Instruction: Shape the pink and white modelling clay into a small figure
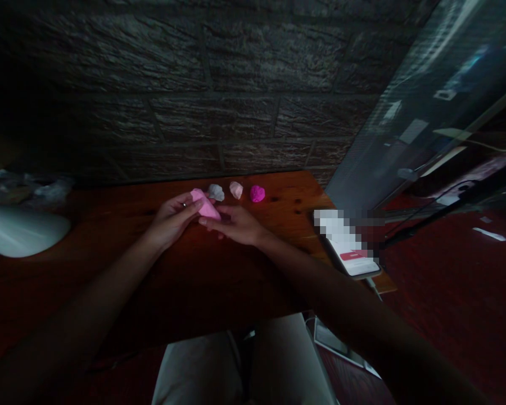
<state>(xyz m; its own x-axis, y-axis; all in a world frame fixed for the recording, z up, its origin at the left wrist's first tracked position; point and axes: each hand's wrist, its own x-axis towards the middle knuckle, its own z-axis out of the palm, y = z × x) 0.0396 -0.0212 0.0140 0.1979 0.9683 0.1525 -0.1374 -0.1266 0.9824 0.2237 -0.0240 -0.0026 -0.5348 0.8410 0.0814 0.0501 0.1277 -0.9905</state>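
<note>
Both hands meet over the wooden table and grip one light pink piece (204, 205), smooth and longish, which looks like paper or soft clay. My left hand (172, 218) is closed on its left end, thumb on top; something like a ring shows on a finger. At its lower right end, my right hand (236, 225) pinches it between thumb and fingers. Just behind lie three crumpled lumps in a row: a whitish lump (216, 192), a pale pink lump (236, 190) and a bright magenta lump (257, 194). Fingers hide part of the held piece.
The wooden table (160, 281) runs up against a dark stone-block wall (244, 62). A white rounded object (25, 229) stands at left before clear plastic (37, 188). On the right edge a lit phone (354, 256) lies with a cable, near a black pole (421, 225).
</note>
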